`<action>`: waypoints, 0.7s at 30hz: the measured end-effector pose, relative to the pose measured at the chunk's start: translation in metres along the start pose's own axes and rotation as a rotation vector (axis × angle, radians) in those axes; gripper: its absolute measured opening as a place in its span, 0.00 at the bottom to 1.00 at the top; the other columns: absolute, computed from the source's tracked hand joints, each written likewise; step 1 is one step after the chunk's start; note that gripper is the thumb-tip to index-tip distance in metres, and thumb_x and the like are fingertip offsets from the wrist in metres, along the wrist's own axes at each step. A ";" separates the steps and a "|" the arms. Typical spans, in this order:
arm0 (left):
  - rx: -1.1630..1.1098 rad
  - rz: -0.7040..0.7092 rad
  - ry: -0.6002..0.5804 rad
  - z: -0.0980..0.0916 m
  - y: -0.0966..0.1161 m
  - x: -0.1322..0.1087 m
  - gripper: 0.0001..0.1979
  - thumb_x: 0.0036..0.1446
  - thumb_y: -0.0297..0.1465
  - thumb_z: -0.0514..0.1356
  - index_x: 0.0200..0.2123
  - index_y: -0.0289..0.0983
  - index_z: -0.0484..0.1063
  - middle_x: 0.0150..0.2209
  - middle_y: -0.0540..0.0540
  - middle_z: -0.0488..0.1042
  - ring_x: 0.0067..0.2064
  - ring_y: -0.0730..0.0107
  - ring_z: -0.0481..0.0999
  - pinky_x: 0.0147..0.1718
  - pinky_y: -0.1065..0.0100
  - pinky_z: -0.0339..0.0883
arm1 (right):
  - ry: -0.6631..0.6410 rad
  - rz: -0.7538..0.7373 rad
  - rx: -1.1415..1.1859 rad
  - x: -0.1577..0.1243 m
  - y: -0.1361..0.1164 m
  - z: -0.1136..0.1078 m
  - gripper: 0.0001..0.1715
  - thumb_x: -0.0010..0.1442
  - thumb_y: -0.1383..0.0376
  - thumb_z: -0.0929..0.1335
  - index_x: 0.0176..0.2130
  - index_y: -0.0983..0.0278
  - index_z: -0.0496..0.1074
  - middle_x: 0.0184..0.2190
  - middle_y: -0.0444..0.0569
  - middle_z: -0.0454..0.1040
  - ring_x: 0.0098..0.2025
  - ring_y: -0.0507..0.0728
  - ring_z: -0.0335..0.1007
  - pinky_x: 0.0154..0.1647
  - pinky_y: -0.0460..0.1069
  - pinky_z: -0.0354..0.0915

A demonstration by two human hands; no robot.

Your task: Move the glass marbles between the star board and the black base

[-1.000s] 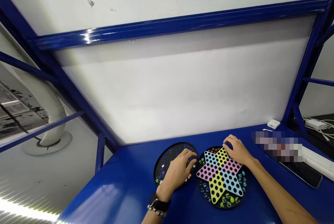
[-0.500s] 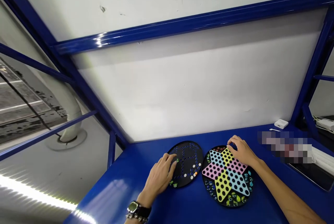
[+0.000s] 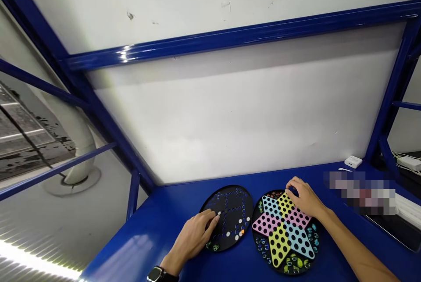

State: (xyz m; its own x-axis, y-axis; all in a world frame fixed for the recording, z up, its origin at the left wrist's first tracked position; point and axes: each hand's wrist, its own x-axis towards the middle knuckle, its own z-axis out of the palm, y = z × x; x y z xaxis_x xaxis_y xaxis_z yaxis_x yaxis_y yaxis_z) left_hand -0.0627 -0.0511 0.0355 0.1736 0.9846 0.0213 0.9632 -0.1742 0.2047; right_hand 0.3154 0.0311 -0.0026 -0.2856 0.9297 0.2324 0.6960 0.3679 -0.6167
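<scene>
The person's left hand [image 3: 192, 233] is resting at the edge of a round black marble board [image 3: 245, 198], and its fingers [image 3: 210, 217] are curving down onto the holes near a white marble [image 3: 228, 233]. They do not look tightly clenched, but I cannot tell if they are grasping a marble, because the hand is covering that place. The right hand [image 3: 305, 198] is lying over the upper part of a second round board, a Chinese checkers board [image 3: 279, 244] with a six-pointed star in pink, yellow and blue. Its fingers [image 3: 292, 183] are bending lightly toward the dark rim, and here also I cannot tell if they are holding something. Both boards are lying flat, side by side on a blue counter [image 3: 148, 247], and this position is probably keeping the marbles seated and within reach of each hand. An orange marble [image 3: 242, 231] is sitting in a hole of the black board, while many glass marbles [image 3: 263, 244] are gathering around the star, inside the rim of its board.
</scene>
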 end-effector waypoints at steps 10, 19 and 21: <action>0.123 0.112 0.034 0.010 -0.004 -0.015 0.21 0.69 0.42 0.43 0.29 0.42 0.68 0.33 0.47 0.76 0.36 0.62 0.75 0.39 0.63 0.61 | -0.006 -0.004 0.007 0.000 -0.005 0.001 0.17 0.68 0.55 0.58 0.33 0.59 0.67 0.37 0.47 0.71 0.38 0.57 0.70 0.44 0.55 0.65; 0.104 0.184 0.068 0.024 0.002 -0.017 0.19 0.65 0.49 0.50 0.34 0.42 0.69 0.35 0.48 0.76 0.35 0.64 0.75 0.37 0.66 0.64 | 0.004 -0.005 -0.018 0.001 -0.003 0.003 0.18 0.69 0.54 0.58 0.33 0.59 0.68 0.37 0.46 0.72 0.37 0.56 0.70 0.45 0.55 0.64; 0.097 0.233 0.055 0.028 0.002 -0.017 0.18 0.68 0.45 0.46 0.35 0.42 0.69 0.34 0.49 0.76 0.35 0.65 0.76 0.37 0.67 0.65 | 0.003 -0.005 -0.013 0.001 -0.002 0.003 0.19 0.69 0.54 0.57 0.33 0.59 0.68 0.37 0.46 0.72 0.37 0.56 0.70 0.45 0.55 0.63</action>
State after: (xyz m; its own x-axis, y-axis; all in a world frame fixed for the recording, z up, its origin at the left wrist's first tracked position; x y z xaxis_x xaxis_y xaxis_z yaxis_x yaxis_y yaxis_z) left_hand -0.0580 -0.0685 0.0082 0.3839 0.9167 0.1106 0.9143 -0.3941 0.0930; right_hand 0.3116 0.0307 -0.0034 -0.2869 0.9280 0.2376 0.7028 0.3724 -0.6061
